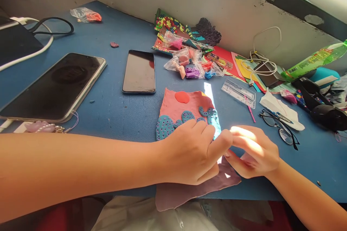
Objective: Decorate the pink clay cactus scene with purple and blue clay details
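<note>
Nearby: phone [139, 73], glasses [278, 127] | curled left grip [193, 151] overlaps clay picture [187, 106] | bent right grip [256, 151] beside | closure, hold unclear

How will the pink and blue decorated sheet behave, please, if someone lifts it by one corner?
The decorated sheet would probably sag: it looks thin, and its near end overhangs the blue table. Its blue dotted shapes look raised and clay-like, so gripping there might dent them.
</note>
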Motion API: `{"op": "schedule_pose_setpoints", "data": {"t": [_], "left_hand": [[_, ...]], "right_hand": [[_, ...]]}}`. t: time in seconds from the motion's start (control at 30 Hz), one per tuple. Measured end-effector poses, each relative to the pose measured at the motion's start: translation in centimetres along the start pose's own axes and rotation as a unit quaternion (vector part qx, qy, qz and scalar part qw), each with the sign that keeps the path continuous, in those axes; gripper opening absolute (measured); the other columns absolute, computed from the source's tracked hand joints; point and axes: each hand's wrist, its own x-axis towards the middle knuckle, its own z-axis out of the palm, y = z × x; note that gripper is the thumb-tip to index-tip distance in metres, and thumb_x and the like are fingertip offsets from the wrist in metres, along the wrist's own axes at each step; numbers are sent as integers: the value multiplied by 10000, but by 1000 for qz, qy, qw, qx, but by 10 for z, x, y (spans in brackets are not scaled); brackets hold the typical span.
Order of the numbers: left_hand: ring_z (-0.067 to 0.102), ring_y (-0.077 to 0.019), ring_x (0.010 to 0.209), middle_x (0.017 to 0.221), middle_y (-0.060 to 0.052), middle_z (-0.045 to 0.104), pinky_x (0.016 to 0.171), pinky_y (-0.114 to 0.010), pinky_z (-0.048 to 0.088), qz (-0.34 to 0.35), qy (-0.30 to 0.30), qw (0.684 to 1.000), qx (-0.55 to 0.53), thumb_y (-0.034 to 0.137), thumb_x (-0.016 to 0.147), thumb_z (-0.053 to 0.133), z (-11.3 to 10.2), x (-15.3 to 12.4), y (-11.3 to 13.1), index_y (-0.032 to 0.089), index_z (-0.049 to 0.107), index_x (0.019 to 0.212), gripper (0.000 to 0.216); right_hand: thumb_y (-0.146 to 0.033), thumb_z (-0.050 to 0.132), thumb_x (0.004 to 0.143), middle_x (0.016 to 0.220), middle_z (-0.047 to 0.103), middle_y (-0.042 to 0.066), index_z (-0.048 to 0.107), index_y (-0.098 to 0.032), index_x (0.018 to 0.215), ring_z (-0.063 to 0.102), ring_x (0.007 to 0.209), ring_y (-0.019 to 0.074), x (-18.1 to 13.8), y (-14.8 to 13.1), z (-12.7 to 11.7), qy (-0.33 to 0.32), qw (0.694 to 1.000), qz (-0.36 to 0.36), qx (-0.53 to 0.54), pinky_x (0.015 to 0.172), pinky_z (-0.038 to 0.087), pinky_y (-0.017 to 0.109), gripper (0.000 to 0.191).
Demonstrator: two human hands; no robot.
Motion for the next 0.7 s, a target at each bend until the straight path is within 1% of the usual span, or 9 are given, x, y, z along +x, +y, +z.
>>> {"op": "schedule_pose_setpoints", "data": {"t": [0.07,0.13,0.2,0.27,0.43,0.57,0.67,0.7], "left_hand": [[445,-178,563,687,-10,531,500,-310,316,2,-7,1000,-15,120,813,339,0,1,-1,88,370,1091,281],[441,-175,575,691,-7,528,510,-306,318,7,-8,1000,-24,113,820,335,0,2,-1,89,358,1107,289],[439,-174,583,695,-7,527,521,-303,321,10,-6,1000,-26,115,827,334,0,2,-1,88,352,1118,293],[441,-175,590,706,-11,528,527,-303,322,10,-4,1000,-27,120,835,333,-1,2,-1,89,347,1129,296],[446,-180,595,717,-20,538,529,-312,340,16,-21,999,-37,116,846,327,0,2,-2,89,370,1105,264],[463,-184,603,730,-34,562,526,-316,352,11,-17,999,-37,118,851,332,1,1,-2,83,390,1097,255],[461,-182,570,681,-22,535,501,-314,323,17,-15,1000,-20,131,850,338,1,0,-2,66,411,1107,275],[456,-180,557,662,-18,522,494,-314,313,20,-17,1000,-15,139,846,342,2,0,-2,73,440,1073,255]], "right_hand": [[-109,524,831,602,607,-5,558,-207,969,485,448,131,2,-4,-1,-37,999,-10,-4,423,425,280,173],[-70,515,838,592,594,-6,555,-209,940,456,446,126,3,-5,-1,-50,999,-13,3,407,397,271,177],[-52,506,846,590,580,-6,546,-208,921,448,458,127,2,-5,-1,-43,999,-11,11,405,379,267,178],[-68,502,860,590,568,-7,536,-204,916,451,472,128,1,-5,0,-41,999,-7,11,419,391,265,151],[-118,473,875,549,505,-30,515,-218,887,452,476,139,-4,-9,5,-34,998,31,-41,461,429,268,109],[-99,431,841,566,499,-31,461,-224,877,437,456,136,-5,-11,3,-48,998,46,-15,442,415,260,134],[-86,390,837,543,487,-37,423,-241,838,463,459,137,-6,-7,-1,-59,995,82,-9,445,413,251,159],[-89,380,848,535,487,-35,422,-243,831,478,466,139,-6,-4,-1,-54,995,82,-10,448,413,251,161]]}}
